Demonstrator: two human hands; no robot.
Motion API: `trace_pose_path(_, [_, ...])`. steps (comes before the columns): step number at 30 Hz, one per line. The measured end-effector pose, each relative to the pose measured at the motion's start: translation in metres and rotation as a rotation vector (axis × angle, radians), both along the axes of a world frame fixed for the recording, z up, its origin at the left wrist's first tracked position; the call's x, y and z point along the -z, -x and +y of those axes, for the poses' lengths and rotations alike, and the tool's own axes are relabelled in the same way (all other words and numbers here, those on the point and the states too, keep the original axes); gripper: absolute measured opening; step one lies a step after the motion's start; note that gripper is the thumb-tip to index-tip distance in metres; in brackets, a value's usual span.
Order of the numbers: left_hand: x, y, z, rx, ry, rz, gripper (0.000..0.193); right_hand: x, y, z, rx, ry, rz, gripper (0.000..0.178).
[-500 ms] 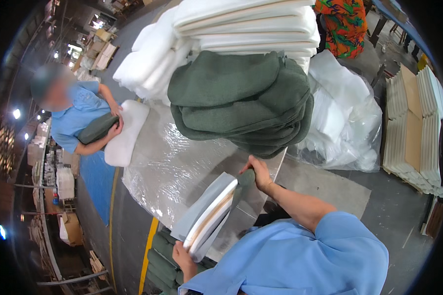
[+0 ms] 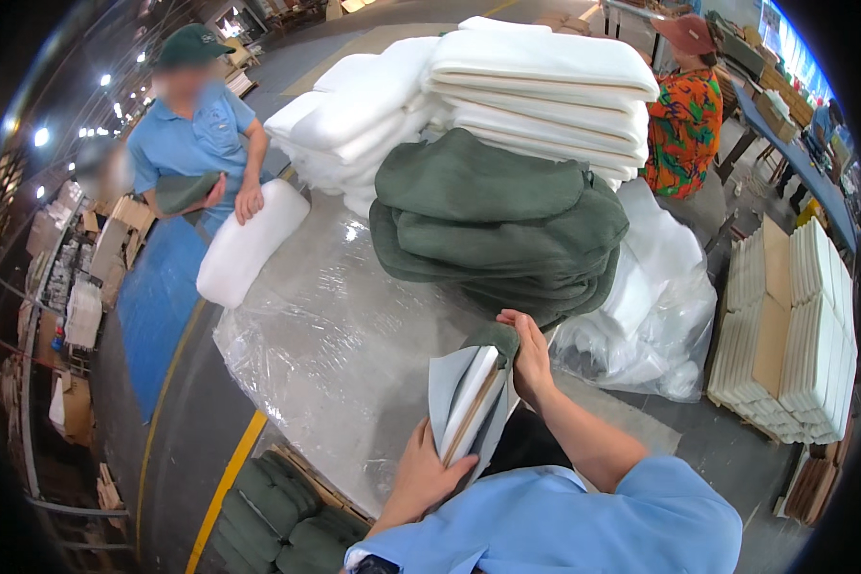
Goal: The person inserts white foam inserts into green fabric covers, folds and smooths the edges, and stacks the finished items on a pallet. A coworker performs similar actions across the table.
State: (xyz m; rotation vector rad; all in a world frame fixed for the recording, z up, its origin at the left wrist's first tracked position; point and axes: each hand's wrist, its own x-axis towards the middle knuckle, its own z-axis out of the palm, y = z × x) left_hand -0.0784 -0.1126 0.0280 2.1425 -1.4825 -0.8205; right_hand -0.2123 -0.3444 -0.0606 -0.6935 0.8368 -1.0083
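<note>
A layered pad [image 2: 469, 407] of white foam with a tan layer in its middle stands on edge before me, between loose grey sheets [image 2: 445, 390]. A green fabric cover [image 2: 494, 336] sits over its far end. My left hand [image 2: 429, 469] wraps the near end, thumb across the layers. My right hand [image 2: 531, 352] presses against the side of the cover at the far end, fingers close together and partly hidden. Just beyond lies a stack of green fabric covers [image 2: 497, 215], heaped on the plastic-wrapped table [image 2: 306, 316].
White padding [image 2: 545, 72] is piled behind the green stack. A co-worker [image 2: 196, 134] at the left holds a green piece and touches a white pad [image 2: 253, 244]. Clear plastic bags [image 2: 660, 335] and stacked white panels [image 2: 784, 335] stand right. Green bundles [image 2: 277, 517] lie low at left.
My left hand has moved up and right along the pad, and the pad is more upright. My right hand's fingers have straightened along the cover. The view has tilted up.
</note>
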Motion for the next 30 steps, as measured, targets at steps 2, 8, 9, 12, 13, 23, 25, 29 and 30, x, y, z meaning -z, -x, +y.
trace_pose_path(2, [0.003,-0.005,-0.027,-0.028,0.032,0.035,0.08,-0.005,-0.01,-0.003,-0.008,0.119,0.073,0.047])
trace_pose_path(8, [0.01,-0.034,-0.101,-0.262,0.138,0.201,0.064,-0.057,-0.061,-0.044,-0.278,0.491,0.194,0.045])
trace_pose_path(9, [0.013,-0.031,-0.103,-0.295,0.159,0.257,0.07,-0.07,-0.068,-0.043,-0.324,0.545,0.362,0.056])
trace_pose_path(12, [0.034,-0.018,-0.106,-0.315,0.387,0.222,0.078,-0.094,-0.069,-0.048,-0.413,1.077,0.738,0.063])
trace_pose_path(13, [0.04,-0.017,-0.106,-0.33,0.337,0.234,0.085,-0.091,-0.071,-0.05,-0.391,1.065,0.783,0.063])
trace_pose_path(23, [0.033,-0.064,-0.19,-0.184,0.401,0.138,0.093,-0.081,-0.083,-0.071,-0.341,1.146,1.037,0.02])
trace_pose_path(25, [0.036,-0.059,-0.198,-0.156,0.398,0.145,0.088,-0.075,-0.08,-0.075,-0.323,1.213,1.081,0.015])
trace_pose_path(29, [0.041,-0.047,-0.193,-0.185,0.459,0.123,0.074,-0.075,-0.079,-0.081,-0.318,1.106,1.115,0.013])
trace_pose_path(30, [0.041,-0.046,-0.19,-0.186,0.476,0.094,0.071,-0.077,-0.081,-0.081,-0.314,1.074,1.118,0.012])
